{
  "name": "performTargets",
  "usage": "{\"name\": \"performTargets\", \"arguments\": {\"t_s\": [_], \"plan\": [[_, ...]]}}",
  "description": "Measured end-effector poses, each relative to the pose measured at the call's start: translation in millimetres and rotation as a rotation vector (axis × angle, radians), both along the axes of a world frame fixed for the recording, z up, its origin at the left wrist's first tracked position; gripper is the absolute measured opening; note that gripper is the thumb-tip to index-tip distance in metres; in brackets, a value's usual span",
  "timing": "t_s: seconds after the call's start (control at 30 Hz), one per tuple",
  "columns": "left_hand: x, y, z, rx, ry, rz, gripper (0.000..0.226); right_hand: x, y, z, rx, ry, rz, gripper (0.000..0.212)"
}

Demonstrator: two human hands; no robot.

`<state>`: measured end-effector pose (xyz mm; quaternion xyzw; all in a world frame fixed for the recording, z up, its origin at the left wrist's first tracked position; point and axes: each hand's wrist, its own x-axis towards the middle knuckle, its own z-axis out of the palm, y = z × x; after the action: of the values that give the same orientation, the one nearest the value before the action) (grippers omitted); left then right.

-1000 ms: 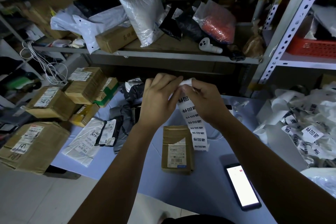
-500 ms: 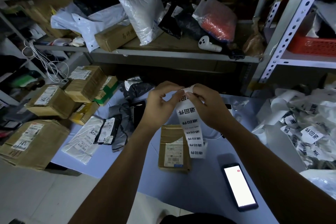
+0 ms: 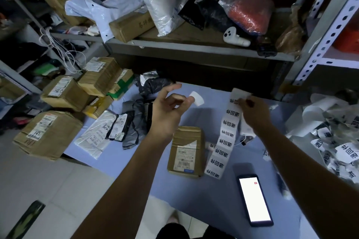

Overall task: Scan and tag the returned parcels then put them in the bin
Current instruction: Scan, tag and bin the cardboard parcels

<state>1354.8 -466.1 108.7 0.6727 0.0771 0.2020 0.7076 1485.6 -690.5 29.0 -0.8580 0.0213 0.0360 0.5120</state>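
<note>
Parcel (image 3: 185,151) lying on desk (image 3: 194,200), apparently untagged; left hand (image 3: 171,110) pinching loose label (image 3: 197,98), right hand (image 3: 252,112) pinching label strip (image 3: 223,141); tagging, binning remaining.

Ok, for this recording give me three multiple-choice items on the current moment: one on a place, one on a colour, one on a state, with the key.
1. Where does the phone lie relative to the small cardboard box?
A. On top of it
B. To its right, nearer the person
C. On the shelf above

2. What colour is the table surface?
A. Pale blue
B. Red
C. Black

3. What is the left hand doing?
A. Holding a single label at its fingertips
B. Gripping the phone
C. Resting flat on the box

Key: 1 B, the lit phone sits right of the box, toward the near edge. 2 A, the bare surface reads pale blue. 3 A, one white label sits at its fingertips, while the right hand pinches the label strip.
</note>
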Motion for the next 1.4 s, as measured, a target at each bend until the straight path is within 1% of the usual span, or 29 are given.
{"name": "performTargets", "arguments": {"t_s": [0.07,0.1,0.13,0.2,0.27,0.3,0.33,0.4,0.43,0.47,0.5,0.53,0.67,0.77,0.8,0.87,0.93,1.0,1.07,1.1,1.13,1.2,1.23,1.33,1.4], "plan": [[-4.2,2.9,-8.0,-0.082,0.034,-0.058,0.040,11.7,-0.3,-10.7,-0.057,0.062,-0.056,0.030],[-6.4,4.4,-12.7,-0.116,0.066,-0.080,0.041,13.7,0.5,-16.1,-0.089,0.097,-0.084,0.036],[-8.1,6.0,-16.9,-0.144,0.093,-0.098,0.042,14.4,1.4,-21.2,-0.118,0.120,-0.102,0.037],[-11.2,9.6,-26.4,-0.181,0.138,-0.127,0.044,8.7,4.5,-27.6,-0.163,0.152,-0.099,0.031],[-13.6,14.8,-35.7,-0.198,0.168,-0.150,0.046,-3.6,12.9,-27.1,-0.143,0.170,-0.061,0.039],[-14.6,18.2,-39.8,-0.211,0.181,-0.171,0.046,-12.9,20.1,-22.9,-0.057,0.175,-0.039,0.043],[-15.3,21.9,-42.9,-0.233,0.192,-0.200,0.047,-23.3,29.0,-16.4,0.075,0.179,0.006,0.041],[-15.0,29.4,-47.4,-0.271,0.209,-0.271,0.048,-46.4,50.8,1.2,0.351,0.246,0.222,0.024],[-14.5,32.8,-48.7,-0.276,0.219,-0.298,0.050,-57.2,61.6,9.5,0.472,0.319,0.346,0.021],[-13.6,36.0,-49.8,-0.276,0.231,-0.314,0.051,-66.4,71.0,16.5,0.561,0.382,0.437,0.022],[-12.8,39.7,-50.7,-0.273,0.242,-0.321,0.053,-73.0,78.2,20.8,0.609,0.416,0.484,0.024],[-11.9,43.7,-51.7,-0.266,0.250,-0.323,0.054,-77.4,84.0,23.0,0.628,0.420,0.487,0.024],[-10.8,65.2,-52.1,-0.227,0.283,-0.364,0.056,-83.6,94.2,21.0,0.687,0.391,0.378,0.032],[-8.7,81.5,-55.6,-0.159,0.358,-0.351,0.053,-85.0,105.2,16.4,0.635,0.319,0.281,0.032],[-7.6,86.8,-59.0,-0.170,0.386,-0.346,0.052,-86.1,109.9,14.0,0.620,0.301,0.218,0.031],[-4.9,94.7,-67.0,-0.267,0.455,-0.348,0.051,-89.4,118.1,7.0,0.594,0.283,0.105,0.029],[-2.7,95.3,-76.1,-0.298,0.498,-0.323,0.051,-94.7,125.0,-2.8,0.593,0.281,0.052,0.028],[0.1,92.1,-90.4,-0.224,0.493,-0.257,0.047,-100.1,132.9,-16.2,0.524,0.260,0.008,0.028],[4.2,89.1,-108.7,-0.139,0.511,-0.175,0.041,-105.3,140.8,-32.7,0.363,0.221,-0.055,0.025],[6.6,88.3,-118.3,-0.073,0.521,-0.151,0.038,-107.9,144.3,-41.9,0.268,0.192,-0.086,0.023],[9.0,87.3,-127.3,0.040,0.519,-0.146,0.035,-111.2,147.9,-50.9,0.172,0.155,-0.110,0.021],[12.1,84.7,-144.7,0.334,0.477,-0.177,0.029,-117.8,155.2,-67.6,-0.004,0.075,-0.141,0.017],[12.3,82.8,-151.8,0.442,0.444,-0.191,0.026,-119.9,158.6,-75.1,-0.081,0.047,-0.154,0.016],[10.8,78.6,-170.1,0.647,0.319,-0.267,0.020,-121.5,167.5,-94.4,-0.317,0.051,-0.108,0.003],[11.2,79.0,-185.5,0.778,0.276,-0.343,0.020,-119.8,169.9,-103.7,-0.441,0.089,-0.039,0.008]]}}
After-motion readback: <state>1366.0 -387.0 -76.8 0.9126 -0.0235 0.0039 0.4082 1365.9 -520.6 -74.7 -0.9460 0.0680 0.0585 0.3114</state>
